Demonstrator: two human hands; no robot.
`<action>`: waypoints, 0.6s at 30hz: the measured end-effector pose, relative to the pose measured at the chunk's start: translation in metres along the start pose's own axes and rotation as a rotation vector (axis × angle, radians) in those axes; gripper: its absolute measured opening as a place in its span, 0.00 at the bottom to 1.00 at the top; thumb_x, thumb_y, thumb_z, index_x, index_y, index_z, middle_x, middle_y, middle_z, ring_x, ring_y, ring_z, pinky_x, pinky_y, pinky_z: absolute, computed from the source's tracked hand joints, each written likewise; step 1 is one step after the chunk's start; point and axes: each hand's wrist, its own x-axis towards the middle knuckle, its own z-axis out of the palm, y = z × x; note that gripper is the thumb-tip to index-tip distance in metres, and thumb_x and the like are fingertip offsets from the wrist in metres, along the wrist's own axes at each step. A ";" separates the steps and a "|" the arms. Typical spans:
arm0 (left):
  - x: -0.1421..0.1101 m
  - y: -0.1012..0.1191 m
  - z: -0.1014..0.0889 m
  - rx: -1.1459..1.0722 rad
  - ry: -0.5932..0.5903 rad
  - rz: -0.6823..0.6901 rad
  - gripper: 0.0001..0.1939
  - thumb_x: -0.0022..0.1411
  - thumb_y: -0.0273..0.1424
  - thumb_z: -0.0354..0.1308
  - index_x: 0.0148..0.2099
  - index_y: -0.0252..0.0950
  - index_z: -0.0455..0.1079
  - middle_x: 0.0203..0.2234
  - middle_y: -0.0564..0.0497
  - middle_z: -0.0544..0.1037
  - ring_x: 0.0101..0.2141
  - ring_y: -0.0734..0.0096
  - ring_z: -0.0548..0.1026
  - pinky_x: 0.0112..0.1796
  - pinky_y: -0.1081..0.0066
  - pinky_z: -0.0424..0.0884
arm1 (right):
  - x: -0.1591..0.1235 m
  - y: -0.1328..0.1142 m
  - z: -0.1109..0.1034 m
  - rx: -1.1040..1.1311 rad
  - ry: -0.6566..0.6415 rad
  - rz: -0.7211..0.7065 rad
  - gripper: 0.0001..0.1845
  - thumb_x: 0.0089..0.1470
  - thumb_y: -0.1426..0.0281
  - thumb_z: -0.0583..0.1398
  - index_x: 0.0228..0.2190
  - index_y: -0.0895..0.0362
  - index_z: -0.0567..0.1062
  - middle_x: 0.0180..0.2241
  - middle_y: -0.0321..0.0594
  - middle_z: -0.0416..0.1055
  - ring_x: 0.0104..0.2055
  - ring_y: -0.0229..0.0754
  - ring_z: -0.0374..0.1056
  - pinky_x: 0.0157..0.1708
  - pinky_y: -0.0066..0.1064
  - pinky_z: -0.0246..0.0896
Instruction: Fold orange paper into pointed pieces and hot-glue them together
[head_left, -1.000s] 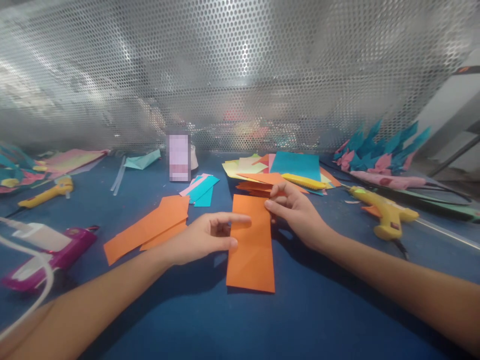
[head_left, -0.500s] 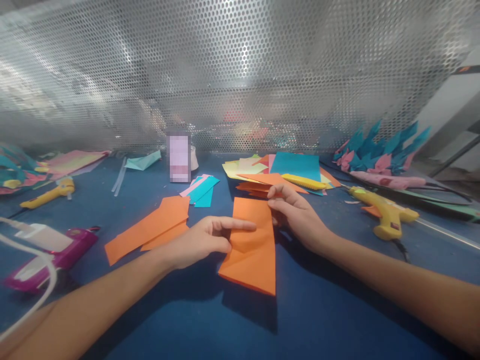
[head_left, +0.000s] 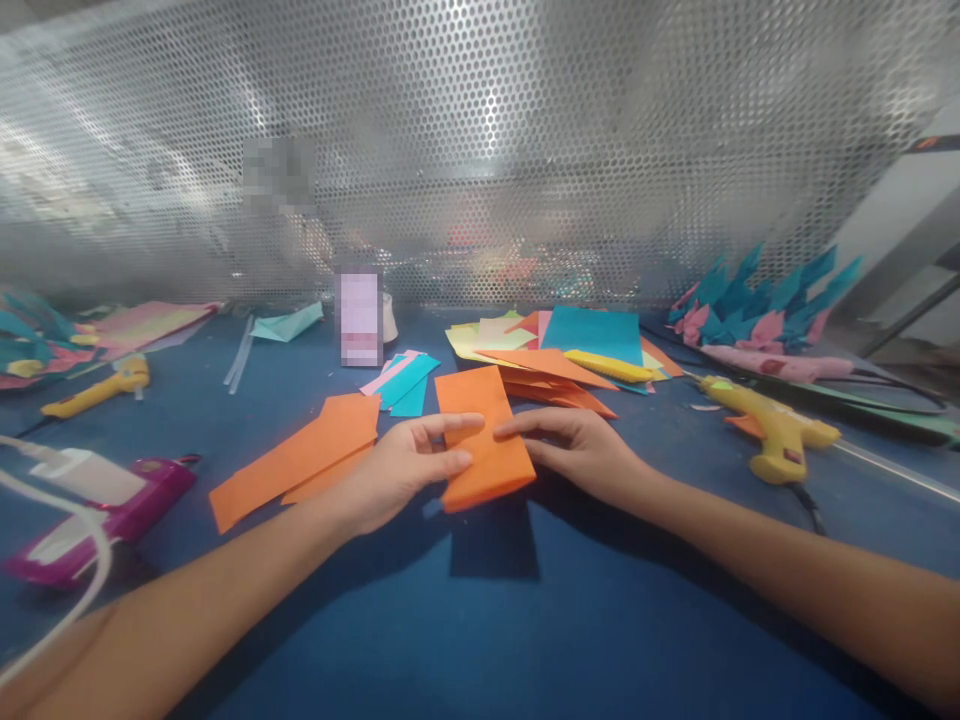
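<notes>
A folded orange sheet of paper (head_left: pixel 491 465) is held just above the blue table, its shadow falling below it. My left hand (head_left: pixel 405 465) pinches its left edge, with the index finger lying across the front and the thumb below. From the other side my right hand (head_left: pixel 585 445) grips the right edge between fingertips and thumb. Left of the sheet, cut orange paper strips (head_left: pixel 300 450) lie overlapping. Behind my right hand are more folded orange sheets (head_left: pixel 555 382), close to a yellow utility knife (head_left: pixel 609 365) resting on coloured paper.
A yellow glue gun (head_left: pixel 784 430) lies at right, another glue gun (head_left: pixel 97 390) at far left. A purple power strip (head_left: pixel 161 500) with a white charger (head_left: pixel 94 477) stands near my left forearm. Blue and pink strips (head_left: pixel 405 380), a phone (head_left: pixel 360 318) and paper flowers (head_left: pixel 765 300) sit farther back.
The orange sheet has risen and tilted, and now looks shorter, with its lower end curled. My right hand has moved from its top right corner down to the right edge.
</notes>
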 end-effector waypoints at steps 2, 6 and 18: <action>-0.001 -0.001 0.001 0.028 -0.011 0.002 0.26 0.50 0.27 0.66 0.53 0.37 0.69 0.46 0.45 0.75 0.38 0.69 0.75 0.38 0.72 0.69 | 0.001 -0.002 0.000 0.048 -0.014 0.036 0.10 0.49 0.62 0.61 0.33 0.53 0.78 0.37 0.38 0.77 0.40 0.43 0.72 0.43 0.36 0.66; -0.004 -0.001 0.005 -0.016 -0.090 -0.014 0.40 0.50 0.25 0.66 0.63 0.41 0.55 0.42 0.44 0.77 0.40 0.65 0.75 0.37 0.69 0.70 | 0.001 -0.007 0.001 0.153 -0.034 0.122 0.14 0.47 0.58 0.63 0.31 0.55 0.78 0.34 0.38 0.77 0.38 0.42 0.72 0.43 0.35 0.66; 0.000 -0.003 0.001 -0.005 0.071 0.119 0.24 0.60 0.50 0.53 0.36 0.32 0.74 0.32 0.46 0.78 0.34 0.66 0.74 0.38 0.68 0.68 | 0.001 -0.011 0.001 0.181 0.059 0.249 0.18 0.43 0.53 0.65 0.23 0.57 0.73 0.24 0.36 0.72 0.27 0.36 0.67 0.29 0.30 0.62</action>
